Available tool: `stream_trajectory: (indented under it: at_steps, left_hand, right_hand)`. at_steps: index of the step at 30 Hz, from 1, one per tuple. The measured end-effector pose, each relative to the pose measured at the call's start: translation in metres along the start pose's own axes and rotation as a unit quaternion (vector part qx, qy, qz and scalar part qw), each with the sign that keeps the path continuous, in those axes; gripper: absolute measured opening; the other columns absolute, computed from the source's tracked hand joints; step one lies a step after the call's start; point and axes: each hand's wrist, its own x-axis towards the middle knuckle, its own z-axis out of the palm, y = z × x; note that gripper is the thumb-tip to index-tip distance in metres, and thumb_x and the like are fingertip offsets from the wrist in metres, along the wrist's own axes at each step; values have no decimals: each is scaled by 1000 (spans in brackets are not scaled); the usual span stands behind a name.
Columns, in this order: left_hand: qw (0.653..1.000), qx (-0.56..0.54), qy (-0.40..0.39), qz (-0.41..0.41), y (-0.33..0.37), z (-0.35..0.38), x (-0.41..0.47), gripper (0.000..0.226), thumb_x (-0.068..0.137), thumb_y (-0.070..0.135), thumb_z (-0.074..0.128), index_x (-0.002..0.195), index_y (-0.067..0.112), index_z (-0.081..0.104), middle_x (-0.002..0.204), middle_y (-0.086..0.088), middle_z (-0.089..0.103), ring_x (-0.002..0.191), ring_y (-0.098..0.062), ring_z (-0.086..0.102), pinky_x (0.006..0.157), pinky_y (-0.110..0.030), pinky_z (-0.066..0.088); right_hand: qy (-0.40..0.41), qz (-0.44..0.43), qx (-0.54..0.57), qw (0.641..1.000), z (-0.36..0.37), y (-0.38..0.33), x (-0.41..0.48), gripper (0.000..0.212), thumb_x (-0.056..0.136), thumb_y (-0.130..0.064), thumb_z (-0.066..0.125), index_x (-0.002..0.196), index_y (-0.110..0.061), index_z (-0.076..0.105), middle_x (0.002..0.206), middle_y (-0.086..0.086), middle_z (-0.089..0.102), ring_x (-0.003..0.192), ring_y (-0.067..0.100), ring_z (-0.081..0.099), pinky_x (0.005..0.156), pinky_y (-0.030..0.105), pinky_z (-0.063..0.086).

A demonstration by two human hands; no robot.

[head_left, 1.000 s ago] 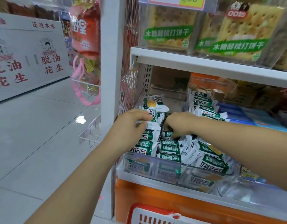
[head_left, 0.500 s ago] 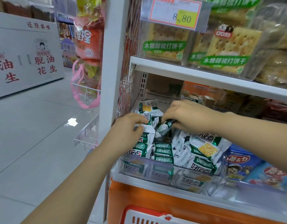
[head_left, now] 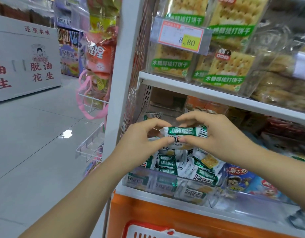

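Observation:
Between my two hands is a small green and white snack packet (head_left: 182, 134), lifted above a pile of the same packets (head_left: 167, 163) in a clear bin (head_left: 158, 183) on the lower shelf. My left hand (head_left: 141, 140) pinches the packet's left end with thumb and fingers. My right hand (head_left: 215, 134) grips its right end, thumb underneath and fingers curled over the top.
A white shelf board (head_left: 199, 91) sits just above my hands, carrying cracker boxes (head_left: 224, 69) and a price tag (head_left: 181, 38) reading 8.80. Blue snack packs (head_left: 241, 179) lie right of the bin. A white upright post (head_left: 120, 83) stands left. A red basket (head_left: 148, 231) is below.
Both hands have risen out of the pile and come together on one packet, now held up between them. The view has tilted up and closer to the shelf.

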Motion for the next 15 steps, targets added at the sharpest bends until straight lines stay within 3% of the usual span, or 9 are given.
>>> stream_trajectory:
  at_steps: [3, 8, 12, 15]
  left_hand:
    - [997, -72, 13, -13, 2, 1, 0, 19, 82, 16, 72, 95, 29, 70, 91, 6, 73, 86, -12, 68, 85, -41, 55]
    - [992, -120, 19, -29, 2, -1, 1, 18, 82, 12, 71, 90, 28, 68, 82, 16, 71, 80, -3, 67, 79, -26, 56]
    - [991, -130, 21, -33, -1, -1, 2, 13, 82, 13, 71, 91, 22, 68, 88, 7, 73, 86, -11, 68, 83, -32, 57]
    - [990, -134, 29, -36, -2, -1, 2, 10, 81, 17, 72, 90, 17, 68, 89, 0, 72, 89, -18, 68, 86, -37, 56]
  right_hand:
    - [62, 33, 104, 992, -1, -9, -9, 41, 67, -41, 72, 104, -42, 56, 97, -28, 63, 97, -17, 56, 85, 2, 40]
    - [102, 95, 214, 967, -1, -10, -19, 26, 67, -32, 74, 92, -28, 68, 88, -17, 72, 83, -2, 66, 76, 12, 49]
    - [130, 108, 264, 950, 1, -12, -22, 14, 74, -12, 76, 83, -20, 70, 79, -9, 73, 73, 5, 69, 67, 13, 50]
    - [160, 113, 296, 935, 2, -15, -23, 10, 77, -8, 73, 75, -16, 68, 75, -6, 73, 69, 5, 69, 64, 10, 49]
